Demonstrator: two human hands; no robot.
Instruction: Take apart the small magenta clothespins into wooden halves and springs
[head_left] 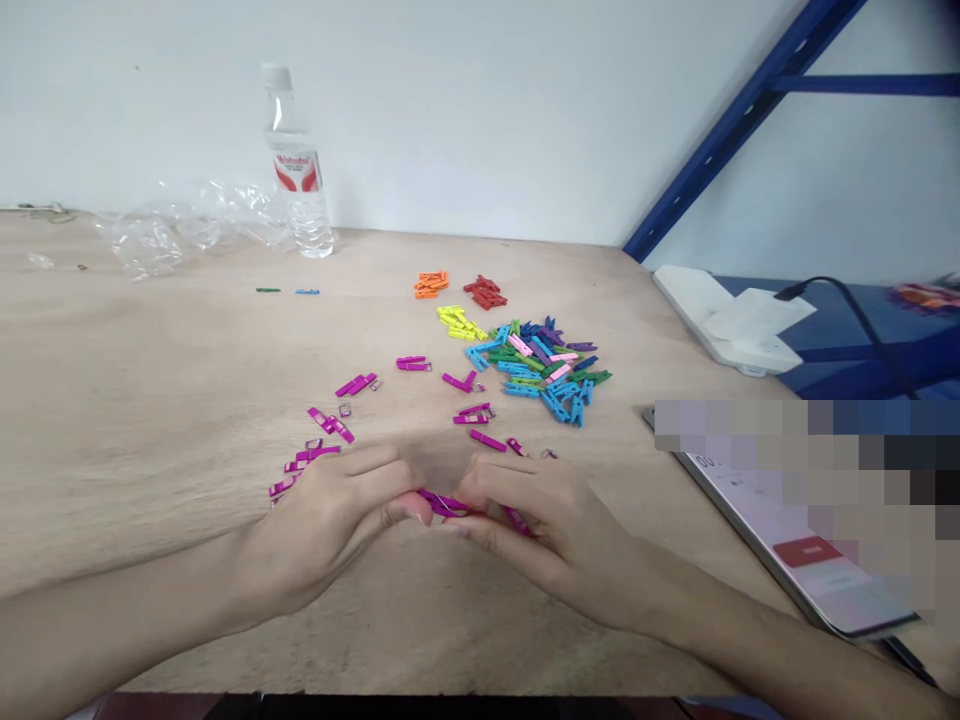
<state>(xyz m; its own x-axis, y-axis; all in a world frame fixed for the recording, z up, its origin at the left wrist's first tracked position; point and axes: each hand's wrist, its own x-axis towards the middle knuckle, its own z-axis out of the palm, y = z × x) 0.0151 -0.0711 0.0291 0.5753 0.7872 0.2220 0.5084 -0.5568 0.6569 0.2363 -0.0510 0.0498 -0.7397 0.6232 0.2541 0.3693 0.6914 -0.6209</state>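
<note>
Between my two hands is a magenta clothespin [441,503], pinched from both sides just above the table. My left hand [341,515] grips its left end between thumb and fingers. My right hand [544,510] pinches the right end, and another magenta piece [517,520] shows behind its fingers. In an arc around my hands lie several magenta clothespin halves, such as a pair [356,384] at the left and a single half [487,440] near my right hand. Small metal springs [345,410] rest beside them. Parts of the arc are hidden behind my hands.
A mixed heap of colored clothespins [551,360] lies beyond my right hand, with yellow [460,324], orange [431,285] and red [486,292] groups behind. A water bottle [300,175] and clear plastic wrap [187,225] stand at back left. A phone [795,540] sits at right.
</note>
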